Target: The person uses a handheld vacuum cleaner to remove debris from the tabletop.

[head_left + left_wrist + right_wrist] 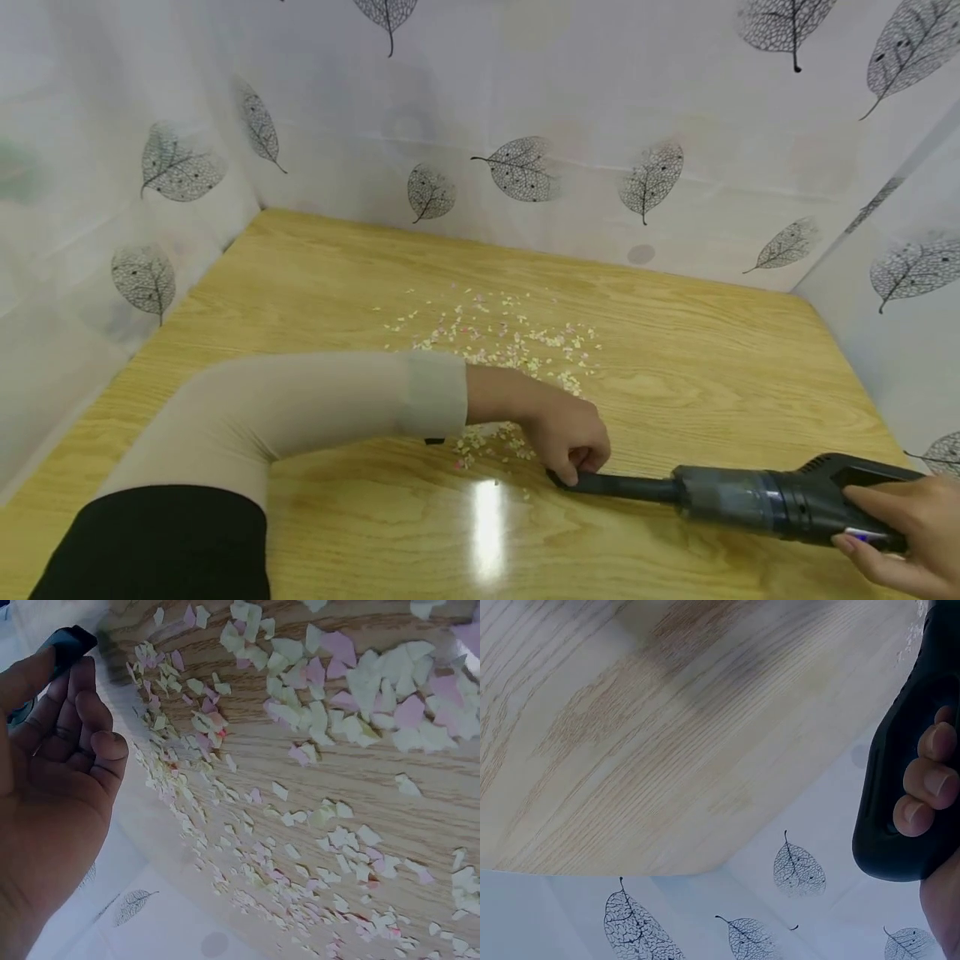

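Observation:
A black handheld vacuum cleaner [731,497] lies across the right front of the scene, its narrow nozzle [628,487] pointing left. My right hand [911,533] grips its handle; in the right wrist view the fingers [932,780] curl through the handle loop [877,802]. With thumb and fingers my left hand [567,432] pinches the nozzle near its tip, which the left wrist view also shows beside the hand [64,761]. Small white, yellowish and pink paper scraps [517,346] are scattered over the table behind and under the left forearm.
The wooden table [697,358] has white curtains [570,100] with dark leaf prints at its back and sides. A bright light reflection [488,533] shows on the tabletop near the front. The left sleeve [330,396] hides part of the scraps.

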Tool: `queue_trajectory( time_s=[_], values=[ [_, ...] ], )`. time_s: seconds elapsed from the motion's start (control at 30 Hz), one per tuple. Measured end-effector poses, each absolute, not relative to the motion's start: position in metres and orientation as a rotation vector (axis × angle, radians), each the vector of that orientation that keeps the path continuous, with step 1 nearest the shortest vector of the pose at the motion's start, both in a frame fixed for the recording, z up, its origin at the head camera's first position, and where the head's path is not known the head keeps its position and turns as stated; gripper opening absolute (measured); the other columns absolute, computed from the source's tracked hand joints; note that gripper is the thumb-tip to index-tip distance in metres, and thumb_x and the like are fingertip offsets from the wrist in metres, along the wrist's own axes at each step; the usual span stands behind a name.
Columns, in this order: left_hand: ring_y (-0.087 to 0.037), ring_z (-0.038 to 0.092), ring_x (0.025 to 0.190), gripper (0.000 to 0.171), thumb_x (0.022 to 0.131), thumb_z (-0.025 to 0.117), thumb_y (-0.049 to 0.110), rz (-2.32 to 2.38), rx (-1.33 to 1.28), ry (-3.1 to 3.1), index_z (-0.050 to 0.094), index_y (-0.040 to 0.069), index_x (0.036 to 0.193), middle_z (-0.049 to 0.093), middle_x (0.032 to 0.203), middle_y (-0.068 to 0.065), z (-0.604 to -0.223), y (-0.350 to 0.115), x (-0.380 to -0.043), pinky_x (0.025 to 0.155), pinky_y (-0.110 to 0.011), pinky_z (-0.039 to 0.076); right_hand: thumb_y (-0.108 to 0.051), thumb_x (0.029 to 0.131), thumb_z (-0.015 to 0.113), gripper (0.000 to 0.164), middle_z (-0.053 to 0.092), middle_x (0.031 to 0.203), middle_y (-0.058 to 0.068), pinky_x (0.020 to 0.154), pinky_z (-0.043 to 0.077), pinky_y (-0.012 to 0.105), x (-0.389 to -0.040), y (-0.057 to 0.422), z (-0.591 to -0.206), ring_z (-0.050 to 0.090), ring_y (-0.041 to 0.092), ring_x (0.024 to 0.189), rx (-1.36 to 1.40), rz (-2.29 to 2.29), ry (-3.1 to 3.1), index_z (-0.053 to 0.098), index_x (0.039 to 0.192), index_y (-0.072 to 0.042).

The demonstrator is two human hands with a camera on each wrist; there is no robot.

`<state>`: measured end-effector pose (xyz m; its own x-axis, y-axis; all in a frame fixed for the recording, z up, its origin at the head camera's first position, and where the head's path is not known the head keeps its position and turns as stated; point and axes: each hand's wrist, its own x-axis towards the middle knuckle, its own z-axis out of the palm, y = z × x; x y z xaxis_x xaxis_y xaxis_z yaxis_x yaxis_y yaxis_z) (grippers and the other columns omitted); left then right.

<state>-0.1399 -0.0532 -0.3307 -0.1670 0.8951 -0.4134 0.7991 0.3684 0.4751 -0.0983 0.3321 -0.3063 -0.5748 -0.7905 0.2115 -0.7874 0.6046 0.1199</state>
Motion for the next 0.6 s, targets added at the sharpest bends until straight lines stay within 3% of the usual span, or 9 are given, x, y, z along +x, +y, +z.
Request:
queue_trajectory(
  time_s=[0.13,0.27,0.47,0.6],
  values=[
    [-0.004,0.063,0.086,0.016,0.094,0.07,0.02,0.153,1.464,1.988,0.069,0.008,0.104,0.071,0.098,0.001,-0.331,-0.054,-0.138,0.076,-0.012,0.046,-0.065,0.089,0.06,0.055,0.042,0.059,-0.022,0.041,0.027,0.019,-0.098,0.33,-0.309,0.024,-0.01,0.047,1.34,-0.047,-2.557,0.069,0.073,-0.014],
    [-0.004,0.065,0.082,0.014,0.091,0.074,0.019,0.147,1.466,1.976,0.071,0.009,0.1,0.073,0.094,0.0,-0.331,-0.055,-0.137,0.074,-0.012,0.047,-0.068,0.09,0.056,0.053,0.03,0.063,-0.028,0.043,0.017,0.016,-0.097,0.323,-0.308,0.015,-0.013,0.054,1.412,0.043,-2.482,0.062,0.069,-0.021],
    [-0.005,0.068,0.079,0.011,0.087,0.079,0.016,0.177,1.428,1.932,0.075,0.008,0.094,0.075,0.089,-0.001,-0.33,-0.055,-0.137,0.073,-0.012,0.05,-0.069,0.088,0.059,0.057,0.041,0.058,-0.022,0.042,0.023,0.018,-0.09,0.318,-0.309,0.019,-0.012,0.051,1.401,-0.021,-2.52,0.069,0.072,-0.015],
    [-0.004,0.066,0.078,0.01,0.086,0.08,0.016,0.159,1.424,1.912,0.075,0.009,0.092,0.074,0.087,0.0,-0.329,-0.055,-0.137,0.072,-0.012,0.05,-0.067,0.088,0.061,0.051,0.033,0.06,-0.025,0.045,0.019,0.019,-0.086,0.317,-0.311,0.016,-0.01,0.052,1.404,-0.014,-2.535,0.065,0.071,-0.019]
  ],
)
